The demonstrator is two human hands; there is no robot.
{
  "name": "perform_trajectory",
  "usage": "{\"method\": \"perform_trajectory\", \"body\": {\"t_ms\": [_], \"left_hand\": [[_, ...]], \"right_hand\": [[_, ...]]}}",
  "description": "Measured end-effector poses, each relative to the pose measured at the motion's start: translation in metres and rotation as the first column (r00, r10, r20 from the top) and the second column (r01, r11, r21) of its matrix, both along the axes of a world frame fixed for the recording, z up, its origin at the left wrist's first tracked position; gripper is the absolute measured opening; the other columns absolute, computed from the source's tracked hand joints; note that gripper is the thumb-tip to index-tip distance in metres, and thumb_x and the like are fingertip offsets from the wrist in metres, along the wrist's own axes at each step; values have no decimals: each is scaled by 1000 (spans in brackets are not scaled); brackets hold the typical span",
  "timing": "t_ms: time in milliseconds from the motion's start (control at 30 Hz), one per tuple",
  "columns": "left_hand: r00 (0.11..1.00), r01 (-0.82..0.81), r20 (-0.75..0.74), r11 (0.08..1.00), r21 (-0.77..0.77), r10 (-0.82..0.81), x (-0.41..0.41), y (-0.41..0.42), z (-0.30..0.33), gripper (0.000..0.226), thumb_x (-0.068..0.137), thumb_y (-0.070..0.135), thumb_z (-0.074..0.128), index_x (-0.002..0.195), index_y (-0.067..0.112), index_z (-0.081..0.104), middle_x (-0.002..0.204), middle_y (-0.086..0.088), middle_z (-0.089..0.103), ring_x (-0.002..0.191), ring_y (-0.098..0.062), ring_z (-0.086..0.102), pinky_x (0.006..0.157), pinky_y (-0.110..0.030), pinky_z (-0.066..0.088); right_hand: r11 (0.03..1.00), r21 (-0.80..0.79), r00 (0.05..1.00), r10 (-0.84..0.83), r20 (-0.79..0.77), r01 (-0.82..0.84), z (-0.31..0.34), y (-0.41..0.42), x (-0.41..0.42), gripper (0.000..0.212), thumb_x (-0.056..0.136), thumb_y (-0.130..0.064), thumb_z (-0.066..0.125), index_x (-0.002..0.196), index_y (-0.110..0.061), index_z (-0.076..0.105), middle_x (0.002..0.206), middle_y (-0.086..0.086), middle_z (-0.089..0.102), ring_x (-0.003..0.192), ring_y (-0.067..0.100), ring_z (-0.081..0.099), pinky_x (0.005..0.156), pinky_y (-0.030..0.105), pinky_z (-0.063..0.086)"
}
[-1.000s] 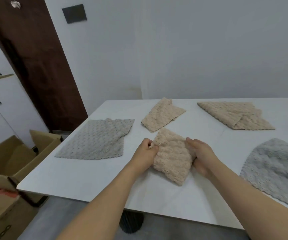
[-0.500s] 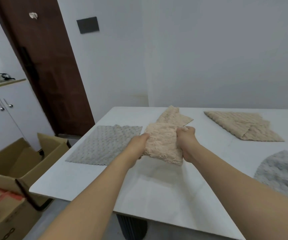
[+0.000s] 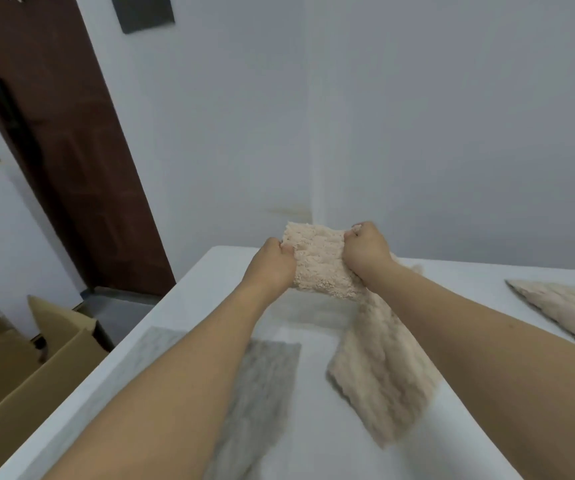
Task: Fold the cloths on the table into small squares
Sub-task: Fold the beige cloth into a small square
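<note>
I hold the folded beige cloth [image 3: 319, 263] up over the far end of the table [image 3: 189, 289], my left hand [image 3: 272, 268] and right hand [image 3: 365, 251] each curled tight around a side edge. It looks light, soft and floppy, so gripping both edges should keep the layers together.
</note>
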State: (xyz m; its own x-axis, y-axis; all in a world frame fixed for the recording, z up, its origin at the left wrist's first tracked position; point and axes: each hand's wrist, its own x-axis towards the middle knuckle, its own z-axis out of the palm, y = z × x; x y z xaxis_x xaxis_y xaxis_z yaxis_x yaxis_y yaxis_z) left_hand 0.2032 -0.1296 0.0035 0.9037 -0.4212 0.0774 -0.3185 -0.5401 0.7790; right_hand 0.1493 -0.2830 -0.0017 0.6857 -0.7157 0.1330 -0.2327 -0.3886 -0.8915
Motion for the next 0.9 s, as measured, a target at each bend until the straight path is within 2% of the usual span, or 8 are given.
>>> {"method": "perform_trajectory", "body": {"t_ms": [67,200,267,367,600,733,800,900], "left_hand": [[1000,-8,-10,1000,28,8,30,-24,-10,23,105,28,31,105,11,46,89,0,49,73,-13,45,59,-30,33],[999,-1,-47,994,109,6,66,-65,-34,31,103,28,32,119,6,48,116,-13,58,104,-30,58,75,-34,42],[998,-6,-61,989,146,15,75,-82,-47,32,103,28,33,122,7,48,118,-11,59,109,-32,58,88,-38,47],[999,-8,-49,973,230,20,80,-99,-66,32,99,28,35,123,9,45,114,-10,63,105,-33,60,94,-42,47],[977,-75,212,896,437,-22,77,-113,-80,30,92,16,36,121,9,43,103,-9,66,95,-32,61,80,-37,39],[877,-151,472,879,452,-92,77,-117,-76,34,91,17,42,124,10,45,120,-9,56,111,-32,52,86,-40,38],[822,-36,529,908,416,-210,82,-117,-78,39,96,21,39,133,12,46,134,-7,49,122,-29,45,96,-41,37],[852,220,326,846,486,-409,90,-119,-87,49,104,30,29,151,17,31,160,-2,27,146,-20,23,119,-41,19]], "right_hand": [[1000,-16,999,1,-49,-2,-10,-25,32,31,91,-9,37,64,-21,26,60,-1,30,49,17,35,32,21,27],[997,-69,990,-26,-138,17,-33,-61,66,26,88,-7,40,67,-19,32,66,1,36,58,20,37,49,25,26],[994,-108,973,-35,-229,10,-41,-72,71,8,91,-7,42,85,-11,47,82,7,50,74,25,50,62,26,36],[982,-187,907,-63,-417,-17,-56,-87,74,17,92,-6,45,109,-3,46,109,14,58,99,31,57,75,31,40],[904,-421,843,-171,-510,-71,-68,-94,74,31,93,-10,44,122,-2,37,124,17,48,111,38,54,82,41,43],[820,-558,848,-198,-492,-132,-65,-97,73,30,97,-18,37,124,-3,40,126,15,42,110,35,49,82,40,36],[791,-572,835,-151,-528,-218,-65,-104,70,39,101,-28,27,127,-4,44,132,13,44,118,34,46,96,44,34],[792,-494,735,-86,-672,-359,-75,-111,66,53,101,-37,17,137,-7,41,145,10,40,134,30,37,115,53,14]]}}
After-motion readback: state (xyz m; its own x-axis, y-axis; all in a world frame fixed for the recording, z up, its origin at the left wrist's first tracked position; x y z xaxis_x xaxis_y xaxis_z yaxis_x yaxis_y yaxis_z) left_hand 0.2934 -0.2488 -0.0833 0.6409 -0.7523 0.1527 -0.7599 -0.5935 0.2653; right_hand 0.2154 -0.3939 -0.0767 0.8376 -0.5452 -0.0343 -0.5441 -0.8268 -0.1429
